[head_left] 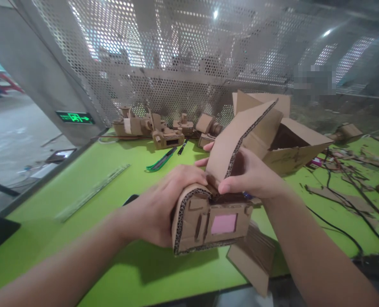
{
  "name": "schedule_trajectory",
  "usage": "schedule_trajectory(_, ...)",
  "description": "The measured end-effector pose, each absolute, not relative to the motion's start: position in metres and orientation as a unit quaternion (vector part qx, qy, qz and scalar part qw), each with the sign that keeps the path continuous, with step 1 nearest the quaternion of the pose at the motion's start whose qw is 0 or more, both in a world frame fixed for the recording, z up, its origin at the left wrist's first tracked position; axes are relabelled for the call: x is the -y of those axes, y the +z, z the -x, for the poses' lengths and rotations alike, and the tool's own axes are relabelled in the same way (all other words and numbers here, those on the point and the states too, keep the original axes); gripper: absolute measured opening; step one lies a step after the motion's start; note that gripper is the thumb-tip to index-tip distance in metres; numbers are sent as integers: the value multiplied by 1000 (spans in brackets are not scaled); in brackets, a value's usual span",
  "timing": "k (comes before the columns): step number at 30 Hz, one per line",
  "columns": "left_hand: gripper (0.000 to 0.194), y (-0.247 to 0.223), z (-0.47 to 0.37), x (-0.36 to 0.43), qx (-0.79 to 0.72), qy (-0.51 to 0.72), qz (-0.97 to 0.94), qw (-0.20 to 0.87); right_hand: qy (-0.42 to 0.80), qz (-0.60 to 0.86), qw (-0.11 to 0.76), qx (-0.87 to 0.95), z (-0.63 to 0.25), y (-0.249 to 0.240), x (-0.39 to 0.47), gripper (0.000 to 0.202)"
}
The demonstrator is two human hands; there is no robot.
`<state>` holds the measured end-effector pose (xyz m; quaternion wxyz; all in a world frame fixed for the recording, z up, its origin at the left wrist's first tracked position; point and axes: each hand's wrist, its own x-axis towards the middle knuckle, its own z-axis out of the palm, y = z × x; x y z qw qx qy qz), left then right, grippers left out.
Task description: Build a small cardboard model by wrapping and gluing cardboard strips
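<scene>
A small cardboard model [192,221] with a rounded corner and a pink window [224,224] is held above the green table. My left hand [166,200] wraps round its left side, fingers over the top. My right hand [253,175] grips a long curved cardboard strip [224,145], thumb on the near side and fingertips showing beyond it. The strip stands up from the model's top, its lower end meeting the body. Whether it is glued there I cannot tell. Below the model lies a folded cardboard piece [256,260].
Behind the hands lie a green utility knife [161,160] and a black pen [183,147]. A clear ruler [95,192] is at left. Several cardboard models [166,138] line the back, beside a large open cardboard box [288,155]. Scraps [342,198] and black cables [339,230] cover the right.
</scene>
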<state>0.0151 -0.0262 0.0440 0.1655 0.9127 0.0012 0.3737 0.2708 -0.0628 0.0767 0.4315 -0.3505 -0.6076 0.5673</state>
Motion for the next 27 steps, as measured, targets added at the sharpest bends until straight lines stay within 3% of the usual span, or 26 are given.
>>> schedule_trajectory(8,80,41,-17,27,-2,361,-918,165,585,331,405,620,-269,77,64,88)
schedule_trajectory(15,86,38,-16,24,-3,396,-906,151,568,331,429,619,-268,75,61,76)
schedule_trajectory(20,90,35,-17,27,-8,411,-903,123,579,319,422,620,-272,76,60,83)
schedule_trajectory(27,76,37,-17,26,21,379,-919,110,544,324,408,658,-269,74,64,85)
